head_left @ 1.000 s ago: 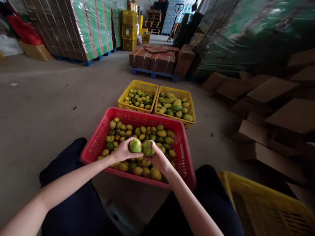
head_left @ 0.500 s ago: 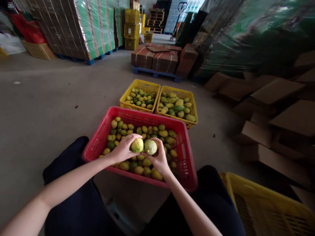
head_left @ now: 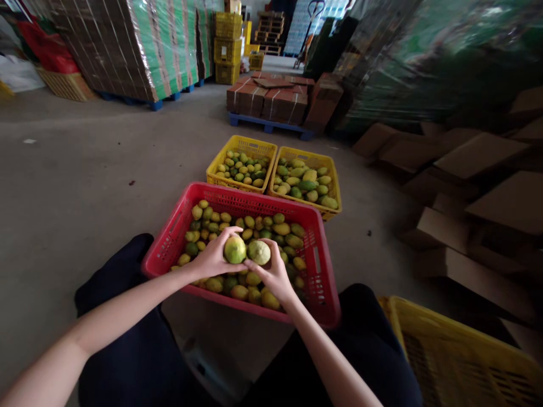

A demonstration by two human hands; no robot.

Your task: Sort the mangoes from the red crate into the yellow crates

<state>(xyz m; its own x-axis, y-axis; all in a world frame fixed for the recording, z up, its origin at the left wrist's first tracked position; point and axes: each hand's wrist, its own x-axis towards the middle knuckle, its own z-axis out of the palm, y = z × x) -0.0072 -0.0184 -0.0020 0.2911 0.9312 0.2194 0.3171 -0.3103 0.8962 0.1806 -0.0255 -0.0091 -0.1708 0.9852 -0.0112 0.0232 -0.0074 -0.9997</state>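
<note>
Above a red plastic crate (head_left: 324,271), my two hands hold one lemon each, side by side. My left hand (head_left: 212,254) is closed around a yellow-green lemon (head_left: 235,250), its thumb below and fingers over the top. In my right hand (head_left: 275,274) sits a paler, rougher-skinned lemon (head_left: 258,252). The two fruits are almost touching, with their ends turned up toward me. Beneath them, many yellow and green lemons (head_left: 240,292) lie in the crate, partly hidden by my hands and wrists.
Just beyond stand two yellow crates, one of smaller fruit (head_left: 207,172) and one of longer fruit (head_left: 339,189). Another yellow crate (head_left: 458,328) is by my right knee. Flattened cardboard (head_left: 479,152) lies to the right. Farther off, bundled cardboard rests on a blue pallet (head_left: 267,125).
The left lemon has turned a little in my fingers, showing more of its green end. The right lemon has tilted slightly. Both hands stay in nearly the same place.
</note>
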